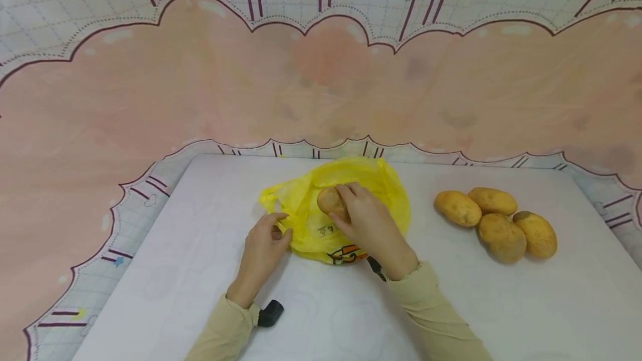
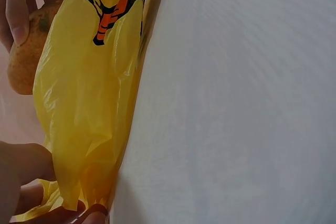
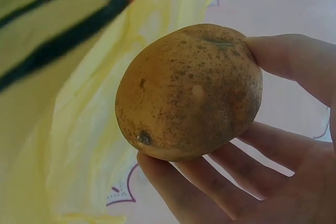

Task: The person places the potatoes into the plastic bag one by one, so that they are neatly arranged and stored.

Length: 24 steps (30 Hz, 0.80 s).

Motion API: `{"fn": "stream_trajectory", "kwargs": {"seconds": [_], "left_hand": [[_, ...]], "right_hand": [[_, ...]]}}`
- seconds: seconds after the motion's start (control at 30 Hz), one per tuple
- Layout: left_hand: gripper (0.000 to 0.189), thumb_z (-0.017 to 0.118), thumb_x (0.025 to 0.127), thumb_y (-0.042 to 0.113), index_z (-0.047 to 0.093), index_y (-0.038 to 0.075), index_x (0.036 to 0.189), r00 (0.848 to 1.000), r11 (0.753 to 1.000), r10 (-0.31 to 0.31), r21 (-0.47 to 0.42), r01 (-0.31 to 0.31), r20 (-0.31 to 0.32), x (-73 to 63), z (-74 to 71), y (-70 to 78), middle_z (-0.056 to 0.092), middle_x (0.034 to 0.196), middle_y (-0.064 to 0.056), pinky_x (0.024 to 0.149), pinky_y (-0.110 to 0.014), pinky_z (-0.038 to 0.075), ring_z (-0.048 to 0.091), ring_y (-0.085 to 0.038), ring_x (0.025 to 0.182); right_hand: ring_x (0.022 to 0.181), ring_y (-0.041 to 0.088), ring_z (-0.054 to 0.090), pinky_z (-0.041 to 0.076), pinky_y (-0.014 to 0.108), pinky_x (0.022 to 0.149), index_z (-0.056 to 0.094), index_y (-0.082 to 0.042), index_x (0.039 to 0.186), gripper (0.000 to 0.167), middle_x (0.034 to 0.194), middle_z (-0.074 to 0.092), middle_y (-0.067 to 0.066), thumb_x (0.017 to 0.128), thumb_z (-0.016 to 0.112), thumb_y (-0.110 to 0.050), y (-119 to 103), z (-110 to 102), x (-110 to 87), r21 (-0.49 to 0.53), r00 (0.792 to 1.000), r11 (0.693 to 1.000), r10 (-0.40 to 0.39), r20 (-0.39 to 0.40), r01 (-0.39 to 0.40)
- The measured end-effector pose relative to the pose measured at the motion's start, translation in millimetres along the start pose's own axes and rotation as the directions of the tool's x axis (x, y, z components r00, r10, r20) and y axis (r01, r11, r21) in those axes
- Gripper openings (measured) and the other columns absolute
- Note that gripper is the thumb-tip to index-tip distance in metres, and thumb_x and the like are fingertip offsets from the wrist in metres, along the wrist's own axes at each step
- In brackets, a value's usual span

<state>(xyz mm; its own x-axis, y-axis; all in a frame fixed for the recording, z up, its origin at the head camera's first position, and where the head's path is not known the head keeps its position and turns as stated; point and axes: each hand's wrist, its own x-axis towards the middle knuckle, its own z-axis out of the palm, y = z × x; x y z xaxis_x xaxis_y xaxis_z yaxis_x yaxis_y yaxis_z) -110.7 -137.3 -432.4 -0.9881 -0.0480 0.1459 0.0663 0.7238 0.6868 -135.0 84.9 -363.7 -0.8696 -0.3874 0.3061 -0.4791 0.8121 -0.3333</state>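
Observation:
A potato [image 3: 189,93] with dark specks is held between the thumb and fingers of my right hand [image 1: 368,222], above the yellow plastic bag [image 1: 301,227]. The bag lies spread on the table with its mouth gaping, and orange and black print shows on its near side. At the bag's left edge, my left hand [image 1: 264,247] pinches the thin plastic. The left wrist view shows the bag's side [image 2: 89,103] rising between that hand and the potato. What lies deeper inside the bag is hidden.
Several potatoes [image 1: 501,237] sit in a touching cluster on the white table [image 1: 567,305] to the right. Behind the table hangs a patterned pink and white cloth [image 1: 321,82]. A black wrist device [image 1: 271,313] sits at the left cuff.

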Motion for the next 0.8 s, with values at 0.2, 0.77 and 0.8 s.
{"fn": "stream_trajectory", "kwargs": {"seconds": [0.2, 0.77, 0.8], "left_hand": [[0.035, 0.070, 0.091, 0.013, 0.063, 0.004, 0.123, 1.000, 0.999, 0.009, -0.030, -0.009, -0.006, 0.6, -0.8, -2.6, 0.064, 0.119, -0.013, 0.079, -0.037, 0.058, 0.068, -0.023, 0.090], [0.034, 0.071, 0.090, 0.011, 0.064, 0.002, 0.121, 0.999, 0.998, 0.044, -0.032, -0.045, -0.027, -0.8, -1.7, -5.4, 0.064, 0.117, -0.014, 0.078, -0.037, 0.059, 0.069, -0.024, 0.088], [0.033, 0.071, 0.090, 0.011, 0.064, 0.003, 0.121, 0.999, 0.999, 0.044, -0.031, -0.044, -0.029, -0.9, -1.7, -5.8, 0.065, 0.117, -0.014, 0.078, -0.037, 0.059, 0.069, -0.024, 0.088]], "right_hand": [[0.101, 0.030, 0.066, 0.058, 0.042, 0.086, 0.060, 0.000, 0.128, 0.051, 0.120, 0.064, 0.017, 0.089, 0.074, -0.029, -5.8, 8.5, 2.3, 0.016, 1.000, 1.000, -0.005, 0.015, 0.005], [0.095, 0.027, 0.066, 0.058, 0.042, 0.084, 0.060, -0.001, 0.129, 0.050, 0.117, 0.064, 0.016, 0.092, 0.071, -0.033, -9.8, 34.8, 5.2, 0.051, 0.997, 0.998, 0.019, 0.078, -0.023], [0.095, 0.027, 0.066, 0.058, 0.042, 0.084, 0.060, -0.002, 0.128, 0.050, 0.117, 0.064, 0.015, 0.092, 0.071, -0.034, -10.1, 36.3, 5.6, 0.054, 0.997, 0.998, 0.019, 0.079, -0.023]]}}
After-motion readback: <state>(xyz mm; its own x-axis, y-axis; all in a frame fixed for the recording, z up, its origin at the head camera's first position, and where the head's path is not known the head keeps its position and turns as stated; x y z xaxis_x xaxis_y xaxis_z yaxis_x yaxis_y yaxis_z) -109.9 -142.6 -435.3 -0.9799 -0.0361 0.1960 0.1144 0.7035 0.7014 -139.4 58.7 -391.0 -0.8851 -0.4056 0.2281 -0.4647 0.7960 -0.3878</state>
